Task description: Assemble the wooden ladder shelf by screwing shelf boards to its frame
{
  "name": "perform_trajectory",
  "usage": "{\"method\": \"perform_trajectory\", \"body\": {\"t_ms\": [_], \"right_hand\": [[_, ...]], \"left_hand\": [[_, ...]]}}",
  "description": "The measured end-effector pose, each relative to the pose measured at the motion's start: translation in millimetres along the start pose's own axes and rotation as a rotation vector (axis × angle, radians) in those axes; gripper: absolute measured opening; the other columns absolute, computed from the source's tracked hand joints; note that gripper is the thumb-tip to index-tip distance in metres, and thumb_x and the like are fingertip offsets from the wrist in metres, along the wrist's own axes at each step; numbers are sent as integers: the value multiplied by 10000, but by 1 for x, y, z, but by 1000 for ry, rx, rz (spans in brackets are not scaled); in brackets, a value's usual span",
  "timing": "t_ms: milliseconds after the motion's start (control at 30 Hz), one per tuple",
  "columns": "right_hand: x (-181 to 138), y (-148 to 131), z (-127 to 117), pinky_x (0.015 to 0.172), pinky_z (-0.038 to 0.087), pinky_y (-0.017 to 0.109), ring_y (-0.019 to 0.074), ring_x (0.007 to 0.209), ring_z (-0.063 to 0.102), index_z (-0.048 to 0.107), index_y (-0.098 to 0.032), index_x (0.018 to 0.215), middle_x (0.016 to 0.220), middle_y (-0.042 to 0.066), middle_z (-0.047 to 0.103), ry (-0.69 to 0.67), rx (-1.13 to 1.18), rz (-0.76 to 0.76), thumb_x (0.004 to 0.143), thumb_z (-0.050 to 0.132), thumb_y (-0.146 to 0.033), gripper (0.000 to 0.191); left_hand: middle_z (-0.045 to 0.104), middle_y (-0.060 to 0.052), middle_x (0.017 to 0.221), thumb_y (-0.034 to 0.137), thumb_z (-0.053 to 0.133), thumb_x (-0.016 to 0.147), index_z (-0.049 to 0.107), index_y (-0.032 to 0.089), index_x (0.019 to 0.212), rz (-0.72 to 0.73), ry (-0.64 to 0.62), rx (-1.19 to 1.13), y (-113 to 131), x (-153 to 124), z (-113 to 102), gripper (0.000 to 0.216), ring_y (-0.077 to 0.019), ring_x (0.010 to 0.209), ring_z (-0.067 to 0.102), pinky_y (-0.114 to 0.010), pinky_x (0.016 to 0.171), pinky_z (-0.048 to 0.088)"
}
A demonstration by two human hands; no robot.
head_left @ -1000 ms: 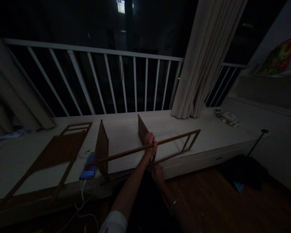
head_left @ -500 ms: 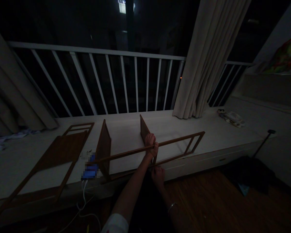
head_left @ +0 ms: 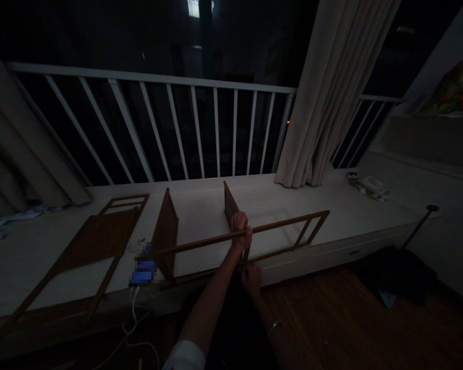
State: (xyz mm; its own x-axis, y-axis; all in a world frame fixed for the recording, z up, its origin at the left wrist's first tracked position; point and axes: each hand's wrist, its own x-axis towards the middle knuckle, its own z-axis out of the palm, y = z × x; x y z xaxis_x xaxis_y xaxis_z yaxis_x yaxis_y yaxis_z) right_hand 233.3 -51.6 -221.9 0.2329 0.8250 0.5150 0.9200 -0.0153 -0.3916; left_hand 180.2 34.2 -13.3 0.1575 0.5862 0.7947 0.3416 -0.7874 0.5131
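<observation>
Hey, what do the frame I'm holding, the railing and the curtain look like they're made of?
Frame: probably wood. It has thin, square-cut brown rails with a dull, stained-looking finish and no shine.
Railing: painted white and smooth. Whether metal or wood lies under the paint can't be told in this dim light.
Curtain: pale woven fabric, matte, hanging in soft vertical folds.

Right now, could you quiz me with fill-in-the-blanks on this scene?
1. The left hand grips the upper rail of the wooden frame; the right hand is directly ____ it.
2. ____ upright wooden panels stand on the white bench.
3. A second frame lies flat to the hands' ____.
Missing words: below; two; left.
</observation>
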Motion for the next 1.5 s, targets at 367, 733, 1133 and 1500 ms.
{"method": "perform_trajectory", "body": {"t_ms": [367,733,1133,1500], "right_hand": [[-2,-1,5,708,288,283,163,720,513,582,-162,711,688,38,608,-5,15,32,767,382,-159,208],[-5,0,8,705,281,283,159,684,523,607,-157,683,669,51,615,-21,-24,57,771,406,-198,223],[1,-3,-6,704,290,270,157,705,534,627,-151,717,666,58,617,-80,-29,53,779,391,-195,248],[17,-3,-23,746,271,286,171,779,542,628,-160,781,778,72,643,-214,-85,132,792,414,-213,221]], "left_hand": [[453,-65,780,475,203,792,391,209,702,7,0,22,3,0,-3,337,-217,844,441,-399,832,339],[427,-63,747,446,182,785,330,204,678,34,-25,50,6,-1,-4,304,-209,794,428,-406,808,349],[436,-73,754,424,197,787,345,203,686,55,2,36,5,-1,0,285,-216,818,423,-403,796,352],[417,-66,742,469,188,780,338,201,675,35,-9,56,1,9,11,325,-211,790,416,-397,772,349]]}}
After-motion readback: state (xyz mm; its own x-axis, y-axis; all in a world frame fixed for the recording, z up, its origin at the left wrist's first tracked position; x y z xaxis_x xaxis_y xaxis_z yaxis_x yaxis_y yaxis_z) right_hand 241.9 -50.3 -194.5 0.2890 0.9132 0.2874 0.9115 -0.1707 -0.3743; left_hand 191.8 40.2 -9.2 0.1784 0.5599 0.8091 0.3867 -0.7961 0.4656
